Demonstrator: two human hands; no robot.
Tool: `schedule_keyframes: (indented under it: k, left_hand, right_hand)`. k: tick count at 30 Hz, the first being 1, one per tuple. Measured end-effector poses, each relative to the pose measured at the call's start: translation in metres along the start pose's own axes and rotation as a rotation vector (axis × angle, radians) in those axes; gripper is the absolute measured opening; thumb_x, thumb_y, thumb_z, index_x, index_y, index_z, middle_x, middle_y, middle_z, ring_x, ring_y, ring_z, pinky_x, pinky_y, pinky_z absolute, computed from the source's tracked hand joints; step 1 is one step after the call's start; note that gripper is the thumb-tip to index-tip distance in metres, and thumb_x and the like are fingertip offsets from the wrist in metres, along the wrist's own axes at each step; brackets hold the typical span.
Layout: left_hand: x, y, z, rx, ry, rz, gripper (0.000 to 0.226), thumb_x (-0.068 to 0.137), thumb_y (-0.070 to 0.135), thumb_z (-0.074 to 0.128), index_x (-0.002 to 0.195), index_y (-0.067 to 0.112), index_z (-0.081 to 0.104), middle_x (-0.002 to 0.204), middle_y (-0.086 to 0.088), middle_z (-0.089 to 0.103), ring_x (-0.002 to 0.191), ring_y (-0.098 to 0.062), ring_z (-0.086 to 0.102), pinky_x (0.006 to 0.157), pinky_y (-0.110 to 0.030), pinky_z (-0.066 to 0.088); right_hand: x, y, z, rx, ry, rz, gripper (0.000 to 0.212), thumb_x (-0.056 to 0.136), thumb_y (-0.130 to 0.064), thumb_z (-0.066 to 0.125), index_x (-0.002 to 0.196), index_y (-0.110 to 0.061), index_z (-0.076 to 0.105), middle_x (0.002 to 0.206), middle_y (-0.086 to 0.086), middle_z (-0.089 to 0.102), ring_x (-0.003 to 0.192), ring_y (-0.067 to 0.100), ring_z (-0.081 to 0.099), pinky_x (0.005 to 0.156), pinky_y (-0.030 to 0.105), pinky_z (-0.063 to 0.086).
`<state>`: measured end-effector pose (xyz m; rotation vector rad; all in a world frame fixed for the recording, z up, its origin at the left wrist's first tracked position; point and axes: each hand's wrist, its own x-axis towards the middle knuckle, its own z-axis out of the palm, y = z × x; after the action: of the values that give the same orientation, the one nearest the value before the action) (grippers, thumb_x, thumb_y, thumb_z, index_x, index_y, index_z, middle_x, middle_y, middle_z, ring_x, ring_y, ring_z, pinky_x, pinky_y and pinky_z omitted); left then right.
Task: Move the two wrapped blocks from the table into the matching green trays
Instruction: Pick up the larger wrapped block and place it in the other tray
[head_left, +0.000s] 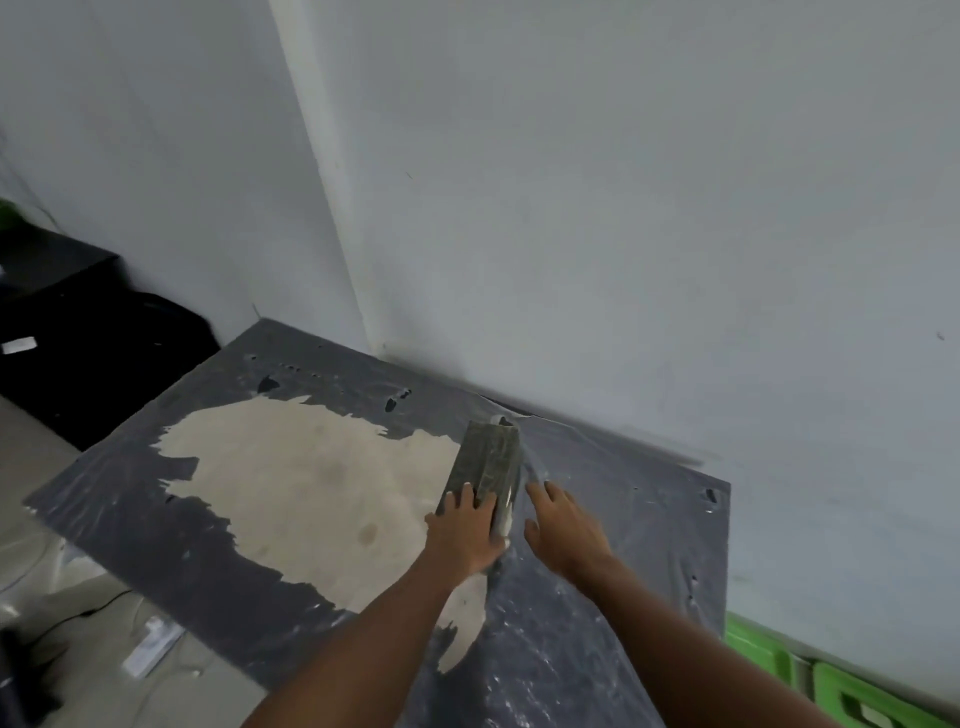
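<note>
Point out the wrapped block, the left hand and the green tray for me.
wrapped block (485, 460): head view, middle of its top face.
left hand (464, 530): head view, back of the hand, resting on the block's near end.
green tray (852, 693): head view, its rim, bottom right corner.

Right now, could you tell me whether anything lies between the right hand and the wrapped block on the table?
Nothing visible does. The left hand already rests on the near end of the wrapped block; the right hand is open just beside it, with only bare table covering between.
</note>
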<state>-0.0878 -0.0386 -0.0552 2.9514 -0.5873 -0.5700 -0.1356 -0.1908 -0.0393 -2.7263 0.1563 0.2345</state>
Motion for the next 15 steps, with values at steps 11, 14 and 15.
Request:
schedule_keyframes:
  k: [11,14,15]
  left_hand:
    - [0.053,-0.085,-0.005,0.000,0.195,0.319,0.069,0.078,0.055,0.048,0.142,0.038,0.029,0.140,-0.004,0.040,0.125,-0.031,0.037,0.094,-0.049,0.046]
    - [0.069,-0.109,-0.034,-0.118,0.217,0.368,0.064,0.083,0.053,0.036,0.145,0.039,0.034,0.138,0.000,0.046,0.122,-0.026,0.039,0.096,-0.047,0.048]
    - [0.074,-0.113,-0.043,-0.200,0.218,0.370,0.061,0.084,0.051,0.035,0.144,0.039,0.039,0.136,0.001,0.050,0.119,-0.023,0.040,0.095,-0.046,0.049]
  right_hand:
    - [0.047,-0.028,0.013,0.019,0.017,0.159,0.059,0.095,-0.015,0.050,0.149,-0.018,0.026,0.155,0.014,0.032,0.138,0.033,0.037,0.103,0.049,0.047]
    - [0.055,-0.032,0.012,-0.005,0.001,0.142,0.080,0.093,-0.016,0.057,0.155,-0.018,0.006,0.164,0.015,0.008,0.149,0.034,0.018,0.111,0.050,0.039]
    - [0.056,-0.032,0.012,-0.027,-0.015,0.122,0.089,0.092,-0.019,0.062,0.155,-0.018,-0.001,0.165,0.015,0.002,0.150,0.034,0.013,0.115,0.049,0.035]
